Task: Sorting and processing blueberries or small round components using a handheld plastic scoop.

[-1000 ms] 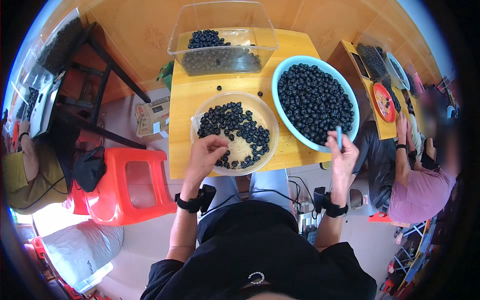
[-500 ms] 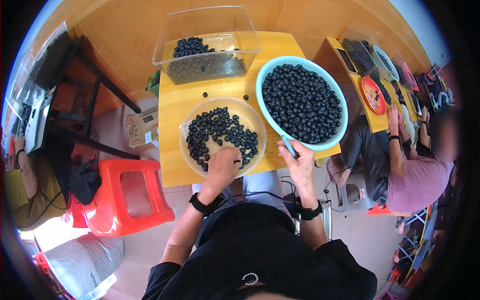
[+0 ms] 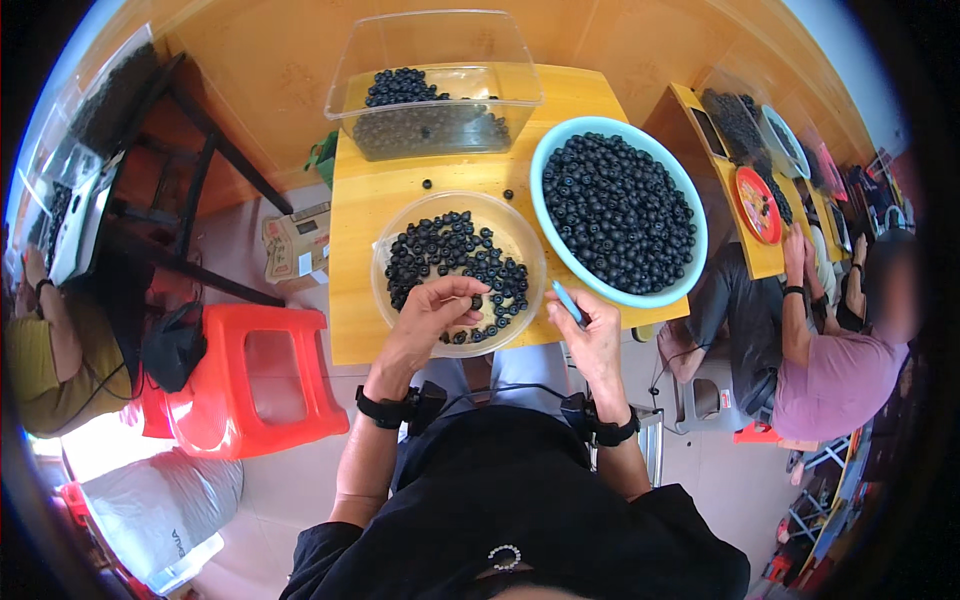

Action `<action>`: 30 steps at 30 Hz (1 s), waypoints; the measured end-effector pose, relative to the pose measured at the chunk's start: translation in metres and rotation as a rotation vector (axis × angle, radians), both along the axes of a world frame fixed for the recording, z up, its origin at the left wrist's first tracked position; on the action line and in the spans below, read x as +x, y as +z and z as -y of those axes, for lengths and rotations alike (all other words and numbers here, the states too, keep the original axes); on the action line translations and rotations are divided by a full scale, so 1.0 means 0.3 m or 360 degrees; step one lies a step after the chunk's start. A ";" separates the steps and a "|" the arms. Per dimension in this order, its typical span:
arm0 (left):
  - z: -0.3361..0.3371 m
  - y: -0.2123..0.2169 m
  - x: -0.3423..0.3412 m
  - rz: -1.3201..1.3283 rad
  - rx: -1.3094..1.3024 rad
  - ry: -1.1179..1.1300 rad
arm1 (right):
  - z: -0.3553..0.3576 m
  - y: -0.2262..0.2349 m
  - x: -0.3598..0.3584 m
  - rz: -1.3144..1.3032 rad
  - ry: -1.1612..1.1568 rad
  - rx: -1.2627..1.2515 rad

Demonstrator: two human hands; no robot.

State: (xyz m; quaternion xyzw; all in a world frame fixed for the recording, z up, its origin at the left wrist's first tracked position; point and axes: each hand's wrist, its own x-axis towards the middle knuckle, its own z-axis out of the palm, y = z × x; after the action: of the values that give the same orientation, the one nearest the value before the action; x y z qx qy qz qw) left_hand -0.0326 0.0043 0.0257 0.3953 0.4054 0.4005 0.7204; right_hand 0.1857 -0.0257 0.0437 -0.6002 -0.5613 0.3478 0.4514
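My left hand is raised above a round clear tray, its thumb and fingers pinched on a small black bead. Several more black beads are spread over the tray's bottom. To the right, my right hand grips a slim light-blue pen-like tool, whose upper end points toward the tray. What its lower end looks like is hidden in the hand. Beyond that hand, a light-blue bowl is heaped with the same kind of black beads.
A clear rectangular bin, partly filled with black beads, stands at the back of the yellow table. Two loose beads lie between bin and tray. A red stool is at the left. On the right another person sits at a neighbouring table.
My left hand has come up from among the beads in the tray, and a bead now shows at its fingertips. The blue tool in my right hand has shifted slightly. The whole view moved a little.
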 end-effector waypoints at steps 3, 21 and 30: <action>0.015 0.012 -0.021 0.0409 -0.0161 0.0035 | 0.006 0.022 -0.037 -0.0065 0.0136 -0.0025; 0.041 -0.061 -0.021 0.1129 -0.0329 0.0074 | 0.018 0.078 -0.154 0.0441 0.0530 0.0278; 0.054 -0.048 -0.023 0.1198 -0.0398 0.0084 | 0.021 0.081 -0.154 0.0569 0.0467 0.0337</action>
State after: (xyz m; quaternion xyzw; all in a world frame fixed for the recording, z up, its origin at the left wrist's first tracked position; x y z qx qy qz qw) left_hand -0.0394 -0.0118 0.0112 0.1196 0.1685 0.4835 0.8506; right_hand 0.1396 -0.0319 0.0679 -0.5136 -0.7466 0.2372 0.3501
